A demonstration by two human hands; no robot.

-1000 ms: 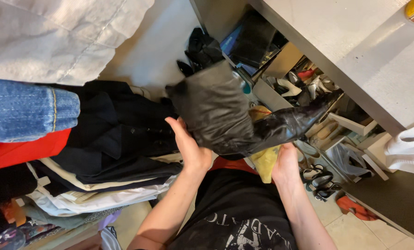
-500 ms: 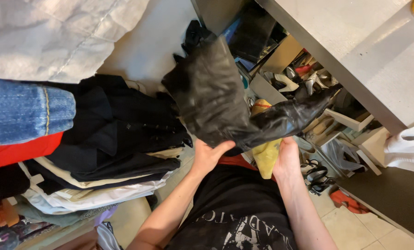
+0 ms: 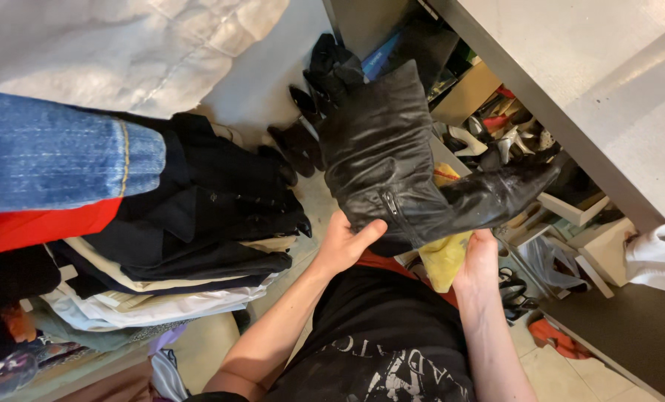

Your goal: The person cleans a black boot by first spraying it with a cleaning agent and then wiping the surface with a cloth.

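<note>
A tall black leather boot (image 3: 399,164) with a side zipper is held up in front of me, shaft pointing up and toe pointing right. My left hand (image 3: 345,240) grips the boot at its heel and lower shaft. My right hand (image 3: 480,257) is under the boot's sole and holds a yellow cloth (image 3: 446,253) against it.
Hanging clothes fill the left: a blue denim sleeve (image 3: 57,152), a red garment (image 3: 38,227), black jackets (image 3: 221,201) and a white quilted coat (image 3: 124,45). Black shoes (image 3: 299,141) lie on the floor. Low shelves (image 3: 578,216) at right hold several shoes under a grey top (image 3: 593,82).
The boot has been tipped more upright and lifted. My left hand has slid from the shaft's left side down to the heel. My right hand stays under the sole.
</note>
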